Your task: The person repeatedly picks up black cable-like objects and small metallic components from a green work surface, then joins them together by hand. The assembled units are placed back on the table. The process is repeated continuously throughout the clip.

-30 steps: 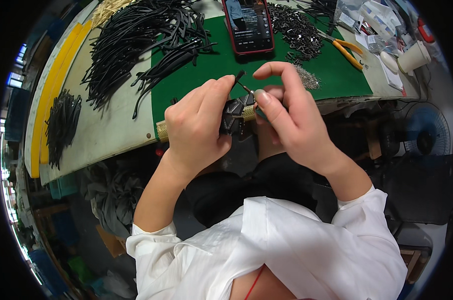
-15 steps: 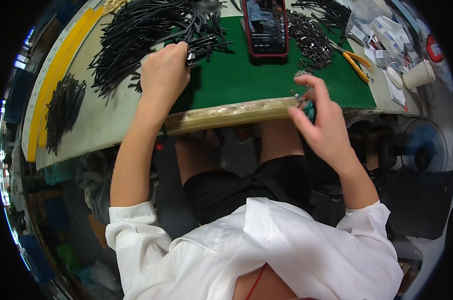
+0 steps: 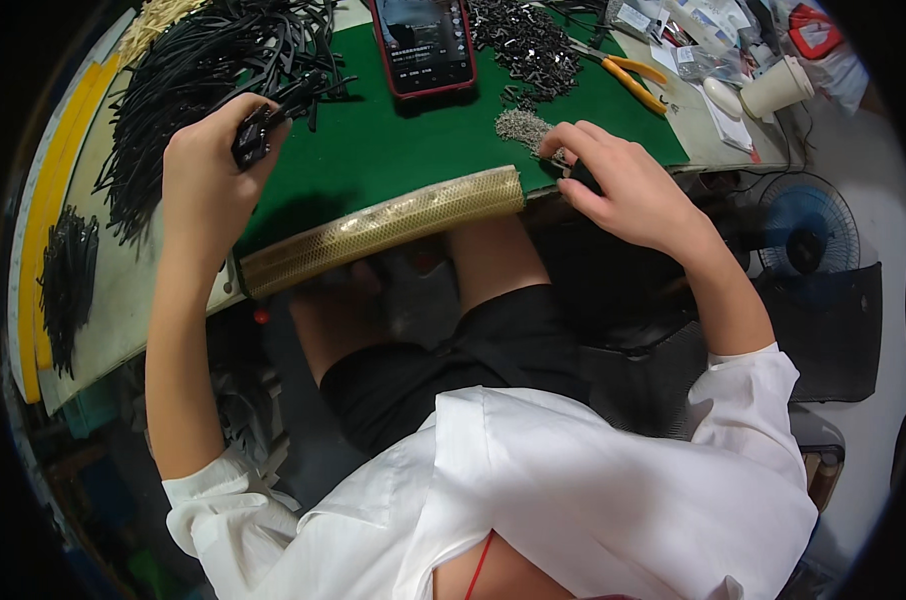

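My left hand (image 3: 208, 185) is closed around a small black part (image 3: 253, 140) at the left edge of the green mat (image 3: 393, 150), next to a big heap of black straps (image 3: 203, 70). My right hand (image 3: 623, 180) rests at the mat's right front corner, fingertips pinching at a small pile of silvery metal bits (image 3: 523, 128). Whether a bit sits between those fingers is hidden.
A phone in a red case (image 3: 423, 45) lies at the mat's far edge beside a heap of dark metal clips (image 3: 528, 45). Yellow-handled pliers (image 3: 628, 78), a paper cup (image 3: 773, 88) and a desk fan (image 3: 808, 235) are to the right. A gold mesh pad (image 3: 383, 225) lines the table edge.
Both hands parted from working together at the table's front edge. My left hand went to the strap heap and now holds a black part. My right hand moved to the silvery pile.
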Demonstrator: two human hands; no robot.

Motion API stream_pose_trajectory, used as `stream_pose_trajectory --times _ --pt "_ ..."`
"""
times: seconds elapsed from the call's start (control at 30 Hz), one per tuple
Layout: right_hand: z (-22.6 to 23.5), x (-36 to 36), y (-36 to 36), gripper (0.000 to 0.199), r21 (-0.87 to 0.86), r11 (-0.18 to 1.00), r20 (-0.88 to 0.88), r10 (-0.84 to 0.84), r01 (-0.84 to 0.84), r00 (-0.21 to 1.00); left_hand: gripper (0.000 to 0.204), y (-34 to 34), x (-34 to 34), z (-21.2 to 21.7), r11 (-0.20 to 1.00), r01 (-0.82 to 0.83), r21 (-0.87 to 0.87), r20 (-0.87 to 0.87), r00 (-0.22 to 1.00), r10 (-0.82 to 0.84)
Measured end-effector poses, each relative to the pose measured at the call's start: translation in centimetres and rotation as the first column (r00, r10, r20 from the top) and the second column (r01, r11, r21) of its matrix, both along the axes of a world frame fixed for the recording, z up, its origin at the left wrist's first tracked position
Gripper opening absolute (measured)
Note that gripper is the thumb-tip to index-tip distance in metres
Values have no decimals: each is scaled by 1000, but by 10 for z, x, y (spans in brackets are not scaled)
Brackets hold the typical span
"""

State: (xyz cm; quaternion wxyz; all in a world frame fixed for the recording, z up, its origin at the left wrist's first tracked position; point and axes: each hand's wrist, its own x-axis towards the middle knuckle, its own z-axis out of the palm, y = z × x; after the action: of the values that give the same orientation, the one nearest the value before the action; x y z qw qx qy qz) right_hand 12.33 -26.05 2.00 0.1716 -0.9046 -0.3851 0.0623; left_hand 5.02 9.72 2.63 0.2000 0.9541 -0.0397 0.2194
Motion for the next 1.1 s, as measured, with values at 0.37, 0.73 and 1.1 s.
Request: stream_pose_trajectory --times 0.37,0.73,1.1 --pt "-4 6 13 26 -48 998 31 -29 30 999 33 -35 -27 -4 821 165 -546 27 983 -180" --pt "-4 3 21 24 -41 999 115 -11 16 993 31 -44 -28 -7 812 173 -558 64 984 -166" --pt "6 2 37 30 -175 984 115 49 -28 992 26 -67 -40 -10 667 262 -697 185 965 -186"
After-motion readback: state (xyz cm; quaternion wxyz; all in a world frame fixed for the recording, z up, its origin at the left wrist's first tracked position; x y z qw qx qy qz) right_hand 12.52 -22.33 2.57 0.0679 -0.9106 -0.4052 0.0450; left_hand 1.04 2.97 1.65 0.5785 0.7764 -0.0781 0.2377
